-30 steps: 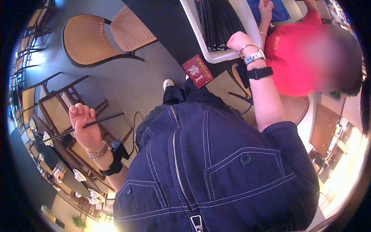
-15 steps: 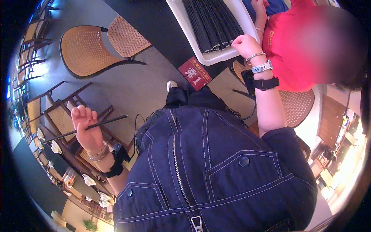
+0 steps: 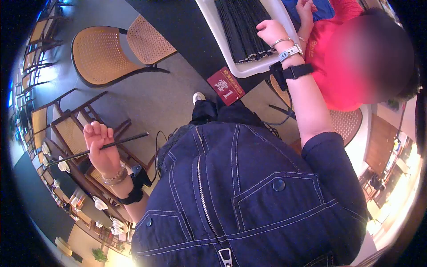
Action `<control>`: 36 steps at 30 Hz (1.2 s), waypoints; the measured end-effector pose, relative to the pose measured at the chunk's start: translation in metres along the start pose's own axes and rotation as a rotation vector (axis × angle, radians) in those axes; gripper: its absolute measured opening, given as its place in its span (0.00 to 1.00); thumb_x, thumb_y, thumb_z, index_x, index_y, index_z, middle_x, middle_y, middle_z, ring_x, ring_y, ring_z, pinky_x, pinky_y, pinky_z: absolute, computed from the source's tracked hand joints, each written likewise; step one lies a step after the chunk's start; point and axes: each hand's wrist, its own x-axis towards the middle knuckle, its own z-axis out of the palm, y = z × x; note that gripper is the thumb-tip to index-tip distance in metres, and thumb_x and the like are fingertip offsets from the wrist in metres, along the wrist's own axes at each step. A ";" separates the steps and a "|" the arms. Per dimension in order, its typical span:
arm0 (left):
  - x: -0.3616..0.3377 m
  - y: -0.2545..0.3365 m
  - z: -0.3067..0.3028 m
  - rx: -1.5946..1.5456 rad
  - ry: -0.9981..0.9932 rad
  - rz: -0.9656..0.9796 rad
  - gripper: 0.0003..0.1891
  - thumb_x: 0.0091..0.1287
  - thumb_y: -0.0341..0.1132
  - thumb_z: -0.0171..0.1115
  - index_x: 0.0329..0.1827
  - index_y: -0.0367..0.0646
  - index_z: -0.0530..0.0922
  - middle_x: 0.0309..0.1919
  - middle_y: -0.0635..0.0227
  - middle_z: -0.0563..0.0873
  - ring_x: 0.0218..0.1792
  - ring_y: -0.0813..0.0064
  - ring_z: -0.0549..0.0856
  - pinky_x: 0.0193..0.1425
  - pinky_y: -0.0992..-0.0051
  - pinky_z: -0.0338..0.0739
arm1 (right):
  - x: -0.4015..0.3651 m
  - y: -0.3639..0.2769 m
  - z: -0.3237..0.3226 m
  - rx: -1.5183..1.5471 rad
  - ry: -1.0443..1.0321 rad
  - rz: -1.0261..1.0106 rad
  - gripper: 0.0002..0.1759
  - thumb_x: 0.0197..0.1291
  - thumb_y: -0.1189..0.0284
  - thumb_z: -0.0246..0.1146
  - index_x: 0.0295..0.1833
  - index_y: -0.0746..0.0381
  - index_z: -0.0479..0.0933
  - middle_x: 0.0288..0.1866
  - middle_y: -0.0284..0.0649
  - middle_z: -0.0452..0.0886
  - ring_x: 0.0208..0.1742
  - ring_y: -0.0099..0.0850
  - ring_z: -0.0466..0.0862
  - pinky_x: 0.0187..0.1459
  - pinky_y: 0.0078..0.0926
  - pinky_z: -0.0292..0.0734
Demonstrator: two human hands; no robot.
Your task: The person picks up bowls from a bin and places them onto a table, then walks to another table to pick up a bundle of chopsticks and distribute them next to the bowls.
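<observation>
My left hand (image 3: 102,149) is raised out to the left, closed on a black chopstick (image 3: 130,139) that sticks out on both sides of the fist. Its silver end points right. On the right, my right hand (image 3: 272,33) reaches over a white tray (image 3: 247,73), fingers curled together above the chopsticks. I cannot tell what, if anything, is in those fingers. Many black chopsticks (image 3: 242,31) with silver ends lie side by side in the tray, their ends toward me.
A dark table (image 3: 178,31) carries the tray, with a red sign (image 3: 224,86) at its edge. A person in a red shirt (image 3: 327,66) is close on the right. Cane chairs (image 3: 95,55) stand to the left, and white dishes (image 3: 63,163) are on a table behind my left hand.
My right hand has moved up and left, farther over the chopsticks in the tray. My left hand stays about where it was, still holding the chopstick.
</observation>
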 end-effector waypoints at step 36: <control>0.003 -0.034 0.050 -0.060 -0.037 -0.090 0.15 0.39 0.20 0.41 0.31 0.46 0.60 0.27 0.71 0.61 0.25 0.80 0.61 0.33 0.78 0.61 | -0.011 -0.067 0.060 -0.081 -0.080 0.353 0.18 0.45 0.74 0.58 0.42 0.73 0.66 0.37 0.56 0.76 0.44 0.47 0.77 0.44 0.33 0.73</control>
